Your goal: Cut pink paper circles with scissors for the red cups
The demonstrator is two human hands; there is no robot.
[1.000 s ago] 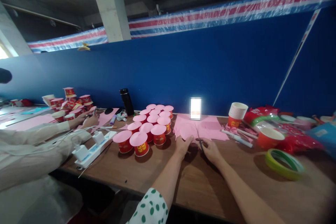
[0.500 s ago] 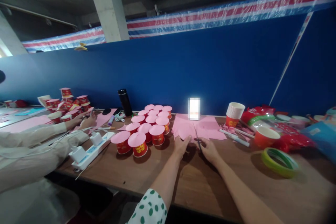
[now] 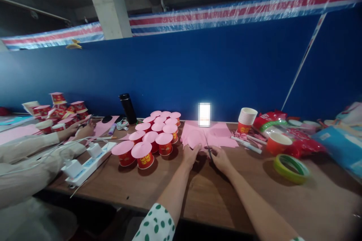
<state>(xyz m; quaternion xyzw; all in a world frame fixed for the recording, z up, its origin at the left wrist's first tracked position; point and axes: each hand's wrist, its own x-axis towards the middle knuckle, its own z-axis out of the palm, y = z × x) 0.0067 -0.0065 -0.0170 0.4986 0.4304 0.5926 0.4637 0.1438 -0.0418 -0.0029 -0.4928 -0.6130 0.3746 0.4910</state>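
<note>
My left hand [image 3: 191, 155] grips the near edge of a pink paper sheet [image 3: 198, 138] lying on the brown table [image 3: 215, 199]. My right hand [image 3: 220, 159] is closed on dark scissors [image 3: 208, 151], whose blades point away from me into the pink paper. More pink sheets [image 3: 222, 135] spread out behind both hands. To the left stands a cluster of red paper cups capped with pink paper discs [image 3: 149, 139].
A lit phone [image 3: 204, 114] leans on the blue partition [image 3: 198, 71]. A stack of paper cups [image 3: 247, 119], an orange cup [image 3: 279, 143], a green tape roll [image 3: 291, 165] and red bags [image 3: 302, 141] lie right. A black flask [image 3: 127, 107], a power strip [image 3: 85, 162] and another person's sleeves [image 3: 31, 150] are left.
The view has shifted, so everything sits a little further left in the frame. Both hands stay at the pink paper with the scissors.
</note>
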